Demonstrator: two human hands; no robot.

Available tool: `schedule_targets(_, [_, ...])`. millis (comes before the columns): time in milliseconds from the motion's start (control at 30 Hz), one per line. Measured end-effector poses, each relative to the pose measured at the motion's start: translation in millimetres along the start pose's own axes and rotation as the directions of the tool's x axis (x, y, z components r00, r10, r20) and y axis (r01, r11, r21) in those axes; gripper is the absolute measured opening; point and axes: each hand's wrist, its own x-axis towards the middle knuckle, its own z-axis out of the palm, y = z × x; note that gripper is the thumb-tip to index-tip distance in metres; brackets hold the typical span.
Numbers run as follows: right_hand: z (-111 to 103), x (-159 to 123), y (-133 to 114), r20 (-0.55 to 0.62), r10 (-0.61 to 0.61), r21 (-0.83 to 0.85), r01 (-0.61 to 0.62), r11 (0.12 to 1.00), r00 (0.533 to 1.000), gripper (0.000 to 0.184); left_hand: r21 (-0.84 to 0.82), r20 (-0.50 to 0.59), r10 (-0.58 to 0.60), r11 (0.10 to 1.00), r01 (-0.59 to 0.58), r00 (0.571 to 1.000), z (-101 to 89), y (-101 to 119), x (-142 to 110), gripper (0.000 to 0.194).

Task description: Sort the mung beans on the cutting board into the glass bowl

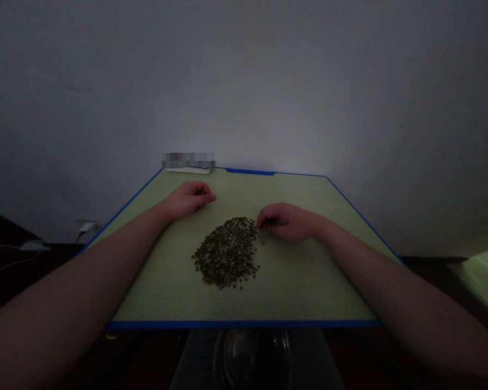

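Observation:
Small greenish-brown grains, bean-like in size, lie in a loose pile [228, 252] on the light table [309, 287]. Just right of the pile is my right hand [290, 221], its fingers curled in a pinch. Below its fingertips shows a small thin, shiny thing [263, 236], too dim to name. My left hand [189, 199] is beyond the pile on the left, over the tabletop and apart from the grains. Its fingers are bent in and the thumb points right; anything within them is hidden.
A white flat object [189, 169], partly blurred out, sits at the table's back left corner by the wall [244, 81]. Blue edging [244, 324] runs round the table. Below the front edge is a round, shiny-rimmed container [256, 357]. A white plug [87, 226] and cables are at left.

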Motion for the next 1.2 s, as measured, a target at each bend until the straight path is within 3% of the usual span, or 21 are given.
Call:
schedule_targets(300, [-13.7,-8.4,-5.8,0.117,-0.162,0.013,0.162,0.987,0.980,0.028,0.013,-0.001,0.012,1.000,-0.012,1.000,-0.4,-2.6,0.4,0.026])
schedule_targets(567, [-31.8,-27.0,8.8,0.202,-0.107,-0.109,0.131,0.985,0.973,0.026,0.006,0.003,0.018,1.000,-0.018,1.000,-0.8,-1.0,-0.3,0.025])
schedule_targets(733, [-39.4,-36.1,8.1,0.145,-0.071,-0.166,0.095,0.981,0.987,0.026,0.005,0.006,0.020,1.000,-0.020,1.000,-0.4,-0.9,-0.5,0.026])
schedule_targets(867, [-33.9,-33.5,-13.3,0.083,-0.201,-0.072,0.207,0.976,0.976,0.025,0.008,-0.001,0.019,1.000,-0.019,1.000,-0.1,-1.9,0.4,0.026])
schedule_targets(1000, [-16.0,-26.0,-37.1,0.166,-0.312,-0.062,0.326,0.943,0.935,0.024,0.001,0.003,0.004,1.000,-0.004,1.000,0.3,-2.1,0.8,0.028])
schedule_targets(1100, [-8.4,-23.0,-40.0,0.223,-0.321,-0.120,0.353,0.928,0.920,0.022,-0.004,-0.008,0.008,1.000,-0.008,1.000,0.2,-2.7,0.7,0.026])
schedule_targets(1200, [-11.3,-24.6,-27.6,0.242,-0.246,-0.214,0.299,0.930,0.938,0.022,0.000,-0.006,0.007,1.000,-0.007,1.000,-0.3,-3.8,0.7,0.026])
